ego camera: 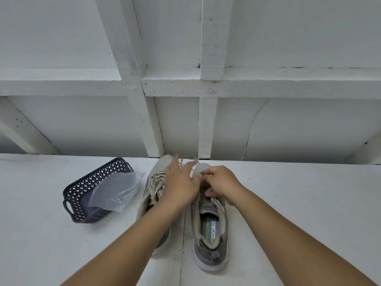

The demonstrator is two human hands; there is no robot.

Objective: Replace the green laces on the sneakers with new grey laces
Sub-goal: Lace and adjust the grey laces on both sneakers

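White-painted boards make up the surface in front of me, backed by a white wall of crossed timber battens, and my two sneakers stand side by side on it with their toes toward the wall. My left hand reaches across the left sneaker toward the right one, fingers extended and blurred, so I cannot tell for sure whether they pinch anything, though a pale lace end seems to trail up from them. My right hand is curled over the lower eyelets of the right sneaker, fingertips pinched on what I take to be the lace there (the strand itself is hidden under my knuckles). The left sneaker looks fully laced with a pale flat lace; the right one is laced only partway, its tongue and insole open to view. A flat lace is light, limp and a little slippery, so I judge it best gripped close to the stiff tip for threading, while the shoe's soft upper needs steadying near the eyelet row. To the left sits a dark perforated basket with a crumpled clear plastic bag lying in it.
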